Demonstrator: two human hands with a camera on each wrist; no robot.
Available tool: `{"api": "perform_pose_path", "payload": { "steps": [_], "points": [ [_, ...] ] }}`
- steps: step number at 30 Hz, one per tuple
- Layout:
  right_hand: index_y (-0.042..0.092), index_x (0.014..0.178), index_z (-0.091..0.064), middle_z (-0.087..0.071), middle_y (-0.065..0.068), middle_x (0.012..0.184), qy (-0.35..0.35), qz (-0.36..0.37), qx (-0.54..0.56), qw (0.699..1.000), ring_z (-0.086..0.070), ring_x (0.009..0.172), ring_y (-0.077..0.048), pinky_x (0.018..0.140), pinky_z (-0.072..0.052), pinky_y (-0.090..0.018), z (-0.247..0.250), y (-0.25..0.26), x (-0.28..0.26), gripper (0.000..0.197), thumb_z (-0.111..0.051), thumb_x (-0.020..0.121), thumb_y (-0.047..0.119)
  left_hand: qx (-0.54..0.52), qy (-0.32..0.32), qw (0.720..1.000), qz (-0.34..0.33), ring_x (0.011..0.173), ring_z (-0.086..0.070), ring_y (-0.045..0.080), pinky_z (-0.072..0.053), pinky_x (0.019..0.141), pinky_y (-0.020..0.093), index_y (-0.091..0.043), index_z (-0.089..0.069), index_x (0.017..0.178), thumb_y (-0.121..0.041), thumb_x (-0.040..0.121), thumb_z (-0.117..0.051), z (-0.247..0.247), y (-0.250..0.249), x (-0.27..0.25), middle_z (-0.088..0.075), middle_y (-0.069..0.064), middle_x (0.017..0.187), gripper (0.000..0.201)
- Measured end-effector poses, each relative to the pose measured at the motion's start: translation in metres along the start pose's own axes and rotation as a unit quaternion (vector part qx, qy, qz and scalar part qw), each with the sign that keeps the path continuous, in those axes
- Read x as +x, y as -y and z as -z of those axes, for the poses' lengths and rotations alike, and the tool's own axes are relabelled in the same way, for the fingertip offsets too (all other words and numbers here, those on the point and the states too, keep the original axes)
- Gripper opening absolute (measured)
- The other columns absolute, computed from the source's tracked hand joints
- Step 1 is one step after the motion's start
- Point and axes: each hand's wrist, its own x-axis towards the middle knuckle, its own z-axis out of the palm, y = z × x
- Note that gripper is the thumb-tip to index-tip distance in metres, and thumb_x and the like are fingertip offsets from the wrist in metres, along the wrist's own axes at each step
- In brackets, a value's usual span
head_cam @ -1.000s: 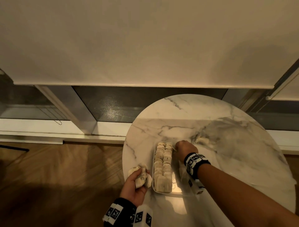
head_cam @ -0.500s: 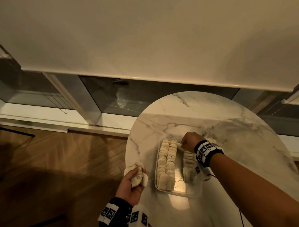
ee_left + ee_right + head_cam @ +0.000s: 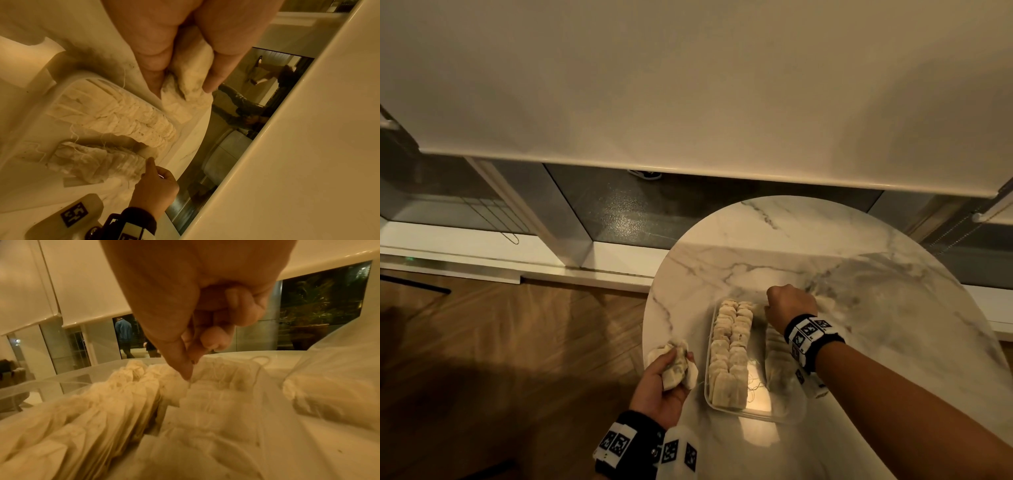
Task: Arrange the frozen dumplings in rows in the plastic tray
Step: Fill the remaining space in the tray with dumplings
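A clear plastic tray (image 3: 784,416) sits near the left edge of the round marble tabletop (image 3: 893,308), its long side running away from the person. Inside it, pale dumplings (image 3: 731,349) stand packed on edge in two touching rows along the tray's left side, with a third row (image 3: 777,359) along its right side, partly hidden under the right forearm; a bare strip of tray floor with loose threads lies between. The left hand (image 3: 661,383) hovers over the tabletop's left edge, just beside the tray, its fingers and thumb curled around a small bunch of loose dumplings (image 3: 191,73). The right hand (image 3: 789,305) is at the far end of the tray, over the third row, its fingers curled in; the right wrist view shows the thumb and forefinger tips (image 3: 186,368) pressed together, pointing down onto the far end of that row, seemingly pinching a fine thread, though what they hold cannot be told for certain.
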Motion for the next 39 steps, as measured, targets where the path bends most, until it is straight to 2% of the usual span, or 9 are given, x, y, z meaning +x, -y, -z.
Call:
{"api": "perform_pose_path", "payload": {
  "steps": [3,7,11,13,17,21,28,33,39],
  "points": [
    [0.023,0.102,-0.064,-0.067,-0.003,0.097,-0.003,-0.032,0.069,0.997,-0.065,0.089,-0.026,0.072,-0.053,-0.033,0.006,-0.004,-0.012,0.022,-0.055,0.089,0.038,0.011,0.017,1.0,-0.006,0.068,-0.071,0.024,-0.059,0.056,0.034,-0.006,-0.063,0.102,-0.008,0.079,-0.062,-0.007,0.003,-0.002,-0.067,0.016,0.091,0.023],
    [0.03,0.093,-0.067,-0.069,0.006,0.086,-0.024,-0.047,0.208,0.977,-0.065,0.079,-0.016,0.071,-0.057,-0.033,0.014,-0.005,-0.042,0.023,-0.061,0.086,0.05,0.033,0.045,0.998,0.0,0.077,-0.065,0.025,-0.06,0.057,0.034,-0.005,-0.064,0.094,-0.012,0.095,-0.055,-0.021,0.007,-0.01,-0.068,0.016,0.082,0.012],
    [0.027,0.079,-0.07,-0.068,0.008,0.072,0.014,0.038,0.43,0.902,-0.062,0.067,-0.006,0.069,-0.056,-0.035,0.027,0.014,-0.087,0.019,-0.068,0.087,0.044,0.039,0.07,0.997,0.0,0.078,-0.066,0.024,-0.058,0.074,0.035,-0.002,-0.065,0.095,-0.014,0.093,-0.057,-0.035,0.016,-0.015,-0.069,0.016,0.082,0.014],
    [0.024,0.076,-0.072,-0.07,0.003,0.069,0.054,0.073,0.487,0.869,-0.065,0.064,-0.008,0.067,-0.057,-0.037,0.033,0.026,-0.11,0.03,-0.069,0.085,0.051,0.047,0.084,0.995,0.001,0.072,-0.069,0.023,-0.06,0.069,0.034,-0.001,-0.065,0.1,-0.015,0.095,-0.055,-0.041,0.02,-0.015,-0.07,0.017,0.082,0.018],
    [0.019,0.07,-0.068,-0.07,-0.002,0.067,0.083,0.064,0.514,0.851,-0.065,0.06,-0.01,0.061,-0.054,-0.034,0.033,0.035,-0.132,0.04,-0.077,0.075,0.058,0.059,0.116,0.992,0.003,0.076,-0.073,0.025,-0.06,0.059,0.031,0.001,-0.062,0.113,-0.017,0.099,-0.049,-0.05,0.028,-0.015,-0.072,0.017,0.089,0.027],
    [0.013,0.076,-0.067,-0.07,-0.007,0.07,0.054,0.046,0.527,0.847,-0.06,0.058,-0.008,0.06,-0.055,-0.037,0.03,0.033,-0.141,0.032,-0.078,0.079,0.043,0.072,0.122,0.99,0.006,0.085,-0.071,0.025,-0.061,0.07,0.034,0.0,-0.06,0.124,-0.019,0.095,-0.052,-0.053,0.036,-0.009,-0.072,0.017,0.101,0.035],
    [0.014,0.078,-0.069,-0.069,-0.01,0.074,0.037,0.021,0.533,0.845,-0.059,0.059,-0.008,0.06,-0.057,-0.041,0.031,0.018,-0.15,0.022,-0.077,0.081,0.035,0.09,0.092,0.991,0.038,0.084,-0.071,0.029,-0.061,0.07,0.038,-0.003,-0.063,0.119,-0.019,0.086,-0.058,-0.048,0.04,0.001,-0.071,0.019,0.101,0.037],
    [0.025,0.076,-0.07,-0.068,0.003,0.069,0.026,0.037,0.54,0.84,-0.062,0.061,-0.005,0.065,-0.058,-0.04,0.034,0.012,-0.153,0.013,-0.076,0.082,0.035,0.086,0.075,0.992,0.059,0.076,-0.073,0.029,-0.061,0.066,0.036,-0.002,-0.064,0.11,-0.016,0.091,-0.054,-0.039,0.036,0.004,-0.072,0.019,0.091,0.025],
    [0.017,0.074,-0.069,-0.066,-0.006,0.067,0.023,0.042,0.616,0.786,-0.062,0.059,-0.015,0.058,-0.057,-0.032,0.053,0.013,-0.153,0.021,-0.08,0.082,0.034,0.027,0.058,0.993,0.104,0.062,-0.07,0.028,-0.059,0.056,0.033,0.002,-0.061,0.098,-0.011,0.095,-0.053,-0.033,0.024,0.006,-0.071,0.02,0.079,0.015]
  ]
}}
